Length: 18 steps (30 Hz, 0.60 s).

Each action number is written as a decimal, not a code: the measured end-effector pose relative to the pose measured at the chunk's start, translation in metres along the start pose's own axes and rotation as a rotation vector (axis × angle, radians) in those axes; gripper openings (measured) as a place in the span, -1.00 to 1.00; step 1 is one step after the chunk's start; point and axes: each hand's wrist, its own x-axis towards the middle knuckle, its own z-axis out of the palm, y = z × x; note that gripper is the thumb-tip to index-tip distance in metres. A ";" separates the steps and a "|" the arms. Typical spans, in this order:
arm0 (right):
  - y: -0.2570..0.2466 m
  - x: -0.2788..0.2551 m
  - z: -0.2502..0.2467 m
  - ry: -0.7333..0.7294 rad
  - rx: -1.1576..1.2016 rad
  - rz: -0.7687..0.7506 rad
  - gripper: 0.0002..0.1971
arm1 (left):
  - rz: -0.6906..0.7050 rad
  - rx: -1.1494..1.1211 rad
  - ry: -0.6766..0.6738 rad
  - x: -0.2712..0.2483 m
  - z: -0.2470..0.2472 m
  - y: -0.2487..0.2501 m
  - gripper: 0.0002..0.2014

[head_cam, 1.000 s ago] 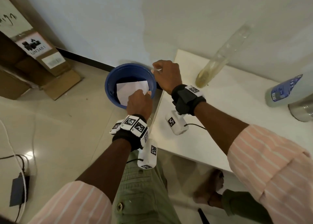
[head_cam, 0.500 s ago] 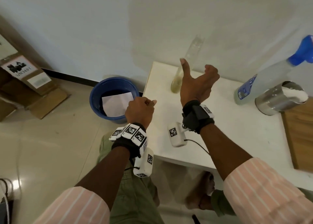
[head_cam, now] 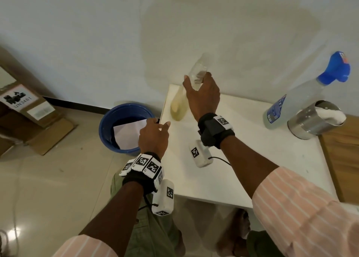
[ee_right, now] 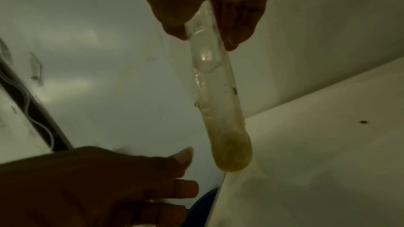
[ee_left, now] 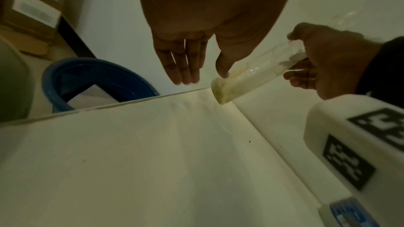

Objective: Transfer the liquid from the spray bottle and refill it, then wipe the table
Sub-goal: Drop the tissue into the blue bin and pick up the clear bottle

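A tall clear bottle (head_cam: 179,103) with a little yellowish liquid at its bottom leans at the far left corner of the white table (head_cam: 252,159). My right hand (head_cam: 194,80) grips its upper part; in the right wrist view the bottle (ee_right: 216,92) hangs down between thumb and fingers. My left hand (head_cam: 159,123) hovers over the table's left edge, its fingers (ee_left: 181,65) straight and holding nothing. The spray bottle (head_cam: 291,101) with a blue head stands at the table's far right, untouched.
A blue bucket (head_cam: 108,140) with a white sheet (head_cam: 128,134) inside stands on the floor left of the table. A steel can (head_cam: 310,124) holding something white sits beside the spray bottle. Cardboard boxes (head_cam: 21,105) lean against the wall at left.
My right hand went from the bucket's rim, rose open over the table, then closed around the clear bottle. My left hand left the sheet in the bucket and opened by the table's edge.
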 end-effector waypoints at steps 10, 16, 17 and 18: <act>-0.052 -0.018 0.065 -0.578 0.167 -0.118 -0.55 | -0.314 0.092 0.086 0.042 -0.033 -0.063 -0.51; -0.051 -0.010 0.119 -0.798 -0.019 -0.109 -0.70 | -0.464 0.036 0.086 0.064 -0.044 -0.095 -0.36; -0.049 -0.009 0.128 -0.828 -0.026 -0.100 -0.69 | -0.470 0.031 0.087 0.068 -0.044 -0.099 -0.34; -0.048 -0.008 0.136 -0.851 -0.052 -0.108 -0.68 | -0.480 0.023 0.087 0.071 -0.045 -0.101 -0.33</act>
